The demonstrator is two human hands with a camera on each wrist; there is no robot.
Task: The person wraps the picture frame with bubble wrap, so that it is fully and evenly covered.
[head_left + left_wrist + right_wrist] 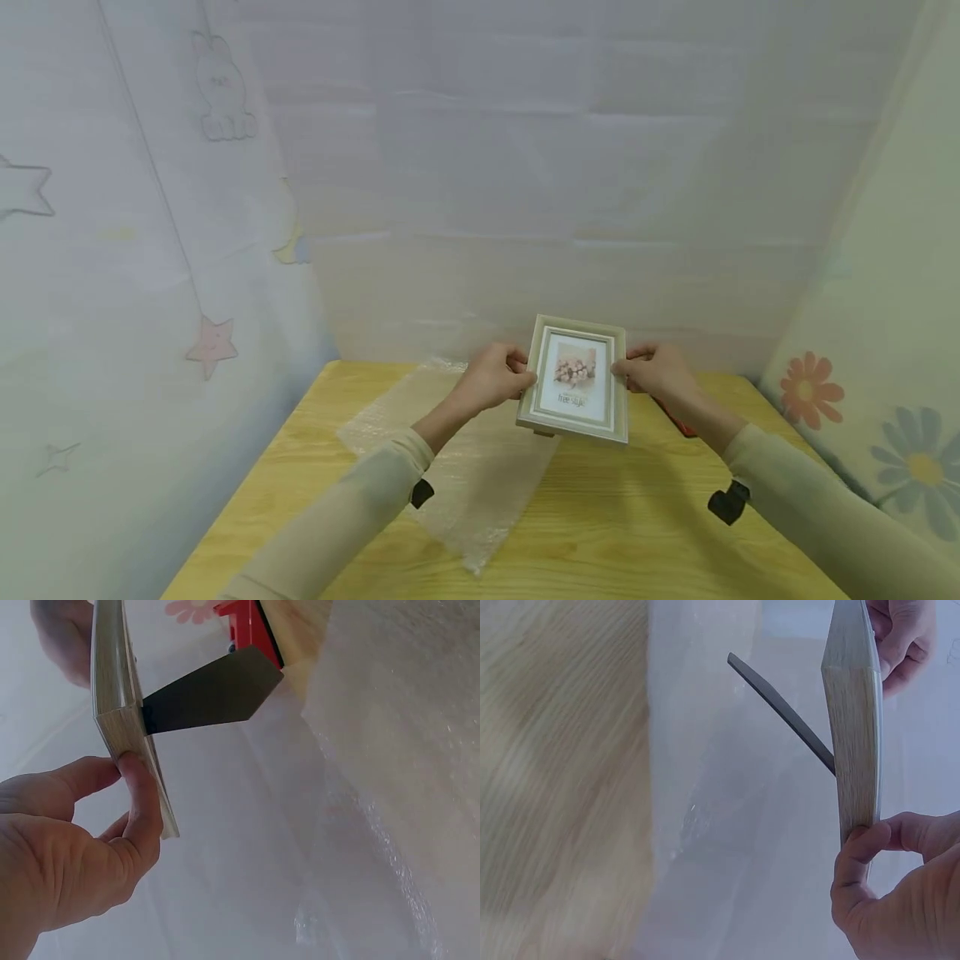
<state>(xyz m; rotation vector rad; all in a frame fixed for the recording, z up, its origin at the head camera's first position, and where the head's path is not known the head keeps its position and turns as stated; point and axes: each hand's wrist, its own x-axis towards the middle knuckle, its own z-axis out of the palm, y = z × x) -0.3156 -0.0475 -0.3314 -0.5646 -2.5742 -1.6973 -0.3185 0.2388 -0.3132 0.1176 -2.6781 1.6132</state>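
Note:
Both hands hold up a picture frame, pale wood with a white inner border and a flower print behind it. The left hand pinches its left edge between thumb and fingers. On the opposite edge, the right hand pinches the same way. The frame is tilted and raised above the table. From its back a dark support leg sticks out in the left wrist view; the right wrist view shows this leg edge-on. Beneath lies a sheet of clear bubble wrap.
The yellow wood-grain table ends at a pale wall hanging behind. A red and black object, partly hidden by the right forearm in the head view, lies on the right. Side walls carry printed flowers and stars.

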